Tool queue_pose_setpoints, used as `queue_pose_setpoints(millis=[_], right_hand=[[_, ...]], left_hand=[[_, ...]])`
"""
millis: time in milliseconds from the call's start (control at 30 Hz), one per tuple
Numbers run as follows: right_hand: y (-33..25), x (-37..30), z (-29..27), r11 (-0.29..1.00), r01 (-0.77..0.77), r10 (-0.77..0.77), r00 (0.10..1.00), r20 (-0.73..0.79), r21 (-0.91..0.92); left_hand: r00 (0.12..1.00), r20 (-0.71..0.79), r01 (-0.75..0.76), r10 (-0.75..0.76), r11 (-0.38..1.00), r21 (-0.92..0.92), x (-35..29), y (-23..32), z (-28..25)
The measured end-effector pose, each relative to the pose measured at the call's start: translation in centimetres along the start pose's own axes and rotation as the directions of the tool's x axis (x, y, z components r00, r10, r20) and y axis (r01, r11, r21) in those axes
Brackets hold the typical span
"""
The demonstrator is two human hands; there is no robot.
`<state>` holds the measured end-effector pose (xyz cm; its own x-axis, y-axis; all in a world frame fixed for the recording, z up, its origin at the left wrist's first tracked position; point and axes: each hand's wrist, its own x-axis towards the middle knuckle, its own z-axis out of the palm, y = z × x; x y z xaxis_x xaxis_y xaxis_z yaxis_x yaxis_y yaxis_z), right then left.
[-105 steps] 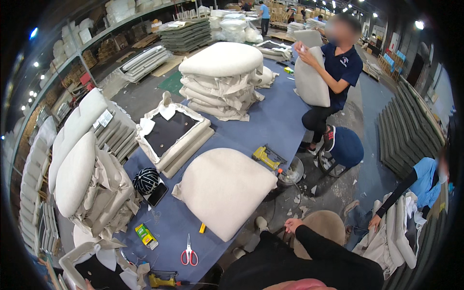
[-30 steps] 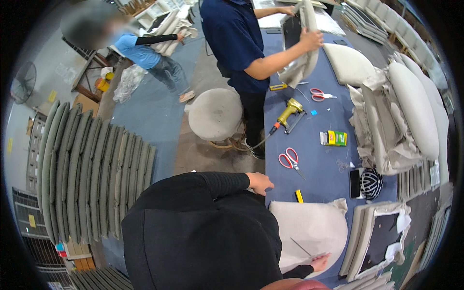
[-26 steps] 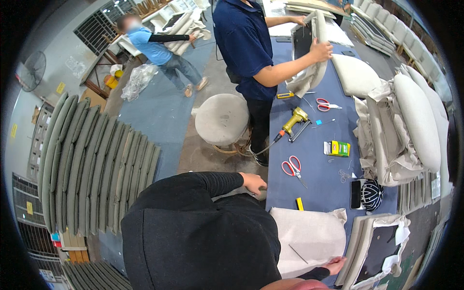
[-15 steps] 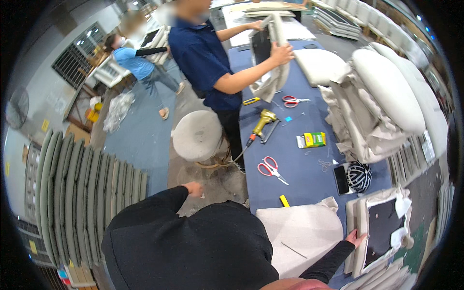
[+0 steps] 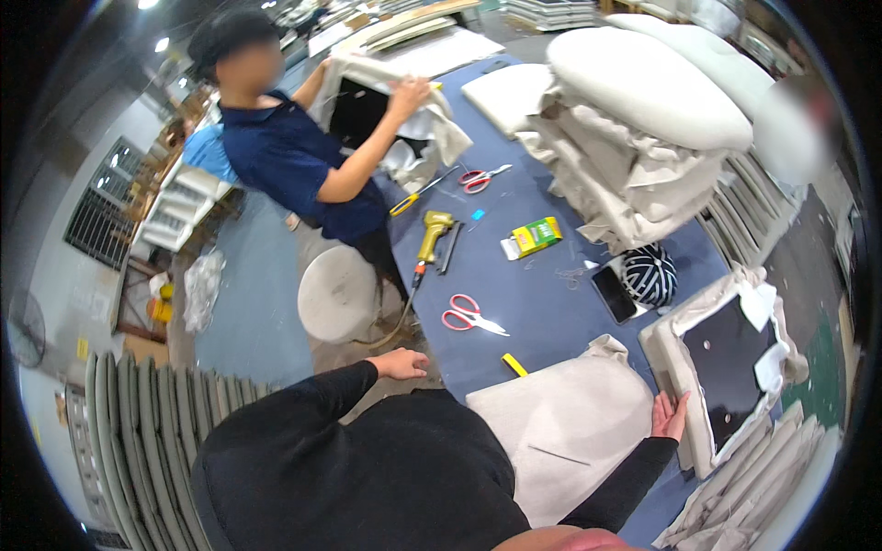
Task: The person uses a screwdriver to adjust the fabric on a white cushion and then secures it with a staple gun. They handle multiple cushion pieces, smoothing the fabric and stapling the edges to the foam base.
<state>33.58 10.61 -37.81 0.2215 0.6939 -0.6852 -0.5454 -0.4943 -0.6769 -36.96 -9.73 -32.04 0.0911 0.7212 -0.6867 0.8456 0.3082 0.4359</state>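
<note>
My left hand (image 5: 401,364) hangs empty beside the table's near left edge, fingers loosely stretched. With fingers extended, my right hand (image 5: 671,415) touches the near left side of an upholstered pad (image 5: 665,354) with beige fabric edges and a black underside (image 5: 730,361) facing up. White flaps stick out at that pad's right edge. Left of my right hand lies a beige fabric-covered cushion (image 5: 570,413), with a thin metal rod (image 5: 559,455) on top. Just beyond this cushion are a yellow-handled tool (image 5: 514,365), partly covered, and red-handled scissors (image 5: 471,315).
Across the blue table (image 5: 560,308) lie a staple gun (image 5: 434,241) with a hose, a second pair of scissors (image 5: 480,179), a green-yellow box (image 5: 533,239), a phone (image 5: 613,295) and a striped round object (image 5: 650,275). A co-worker (image 5: 285,156) handles another pad. Cushions (image 5: 643,92) are piled right.
The view has turned, shifting the table leftward. My right hand's grip on the pad's edge has loosened, its fingers now straighter. The co-worker has tilted their pad over. My left hand stays empty.
</note>
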Motion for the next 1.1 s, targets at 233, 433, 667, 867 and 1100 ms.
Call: queue_pose_setpoints(millis=[233,433,667,867,1100], right_hand=[[1.2,-6.2,-10.0,0.903,0.417,-0.343,0.842,-0.417,0.099],[-4.6,-3.5,-15.6,0.803,0.469,-0.585,0.501,-0.638,-0.368],[-8.7,-4.9,-13.6,0.630,0.142,-0.746,0.385,-0.544,-0.764],[-10.0,-0.4,-17.1,0.766,0.170,-0.489,0.780,-0.391,-0.620],[-9.8,0.8,-19.8,0.845,0.289,-0.396,0.904,-0.163,-0.451]], left_hand=[[0.994,-0.022,-0.113,0.111,0.987,-0.111,1.0,5.2,-0.6],[0.944,-0.118,-0.317,0.309,0.947,-0.059,6.8,12.4,-0.5],[0.402,-0.111,-0.896,0.909,0.416,0.154,17.3,42.5,-2.2],[0.521,-0.214,-0.835,0.827,0.545,0.074,32.5,56.6,1.4],[0.510,-0.265,-0.761,0.819,0.572,0.306,34.8,60.0,2.3]])
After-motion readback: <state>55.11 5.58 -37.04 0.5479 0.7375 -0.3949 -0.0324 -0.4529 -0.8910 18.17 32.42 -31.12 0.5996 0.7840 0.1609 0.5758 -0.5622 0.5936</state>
